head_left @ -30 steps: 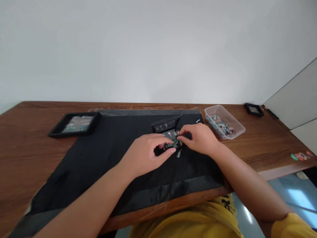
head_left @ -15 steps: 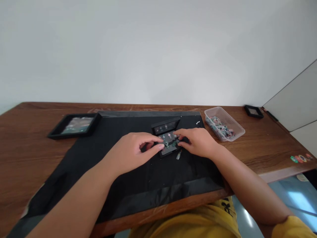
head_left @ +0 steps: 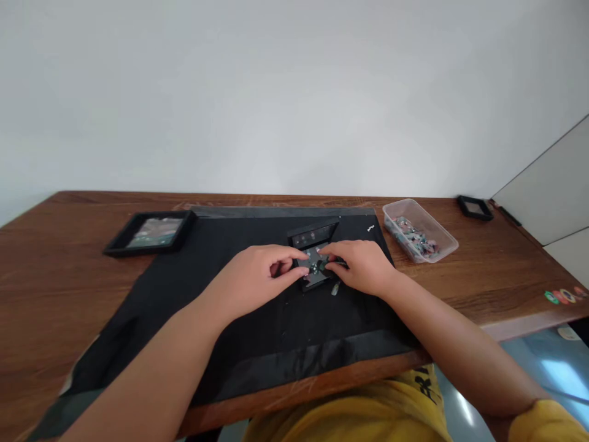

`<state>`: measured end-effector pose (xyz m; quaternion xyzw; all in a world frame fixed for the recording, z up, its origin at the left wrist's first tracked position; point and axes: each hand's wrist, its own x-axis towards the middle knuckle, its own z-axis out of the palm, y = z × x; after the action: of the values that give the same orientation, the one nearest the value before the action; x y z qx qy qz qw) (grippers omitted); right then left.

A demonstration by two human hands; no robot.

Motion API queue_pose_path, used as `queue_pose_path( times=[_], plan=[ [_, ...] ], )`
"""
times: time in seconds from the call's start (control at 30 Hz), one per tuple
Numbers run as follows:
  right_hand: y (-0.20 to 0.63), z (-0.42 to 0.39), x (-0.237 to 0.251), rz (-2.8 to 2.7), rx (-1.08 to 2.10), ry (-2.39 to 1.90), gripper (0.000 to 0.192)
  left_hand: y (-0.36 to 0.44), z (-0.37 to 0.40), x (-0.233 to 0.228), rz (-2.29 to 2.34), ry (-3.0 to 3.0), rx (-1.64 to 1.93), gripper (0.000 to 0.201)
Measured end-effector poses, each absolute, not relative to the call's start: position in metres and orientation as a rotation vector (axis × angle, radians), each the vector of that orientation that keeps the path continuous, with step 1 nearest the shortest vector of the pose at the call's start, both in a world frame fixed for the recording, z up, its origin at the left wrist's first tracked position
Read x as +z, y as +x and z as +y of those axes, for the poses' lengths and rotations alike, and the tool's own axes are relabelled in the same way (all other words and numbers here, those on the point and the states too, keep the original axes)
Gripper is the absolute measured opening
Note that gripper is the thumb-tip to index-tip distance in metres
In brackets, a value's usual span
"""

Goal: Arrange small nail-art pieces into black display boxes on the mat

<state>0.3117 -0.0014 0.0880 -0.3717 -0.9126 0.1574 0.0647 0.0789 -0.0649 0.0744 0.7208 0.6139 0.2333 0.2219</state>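
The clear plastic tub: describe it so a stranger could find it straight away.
On the wooden table, look just past the right edge of the black mat, right of the right hand. There sits the clear plastic tub, see-through, with small colourful pieces inside, unlike the two black frames on the table.

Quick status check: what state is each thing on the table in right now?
Left hand: on the mat, fingers at the small tray's left edge.
Right hand: fingers on the small tray's right side.
Small tray: flat on the mat, partly filled with pieces.
Lid: tilted, just behind the small tray.
Clear tub: open, pieces inside.
Large tray: flat on the table, filled.
Mat: spread flat.
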Motion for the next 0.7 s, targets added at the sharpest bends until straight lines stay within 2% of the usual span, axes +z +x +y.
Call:
queue_pose_path(
  times=[0.7],
  plan=[
    [0.3100,-0.0079,0.0852,-2.853,0.504,-0.921,0.024,0.0769,-0.0656,0.0737,1.701,2.069,0.682,0.037]
  ],
)
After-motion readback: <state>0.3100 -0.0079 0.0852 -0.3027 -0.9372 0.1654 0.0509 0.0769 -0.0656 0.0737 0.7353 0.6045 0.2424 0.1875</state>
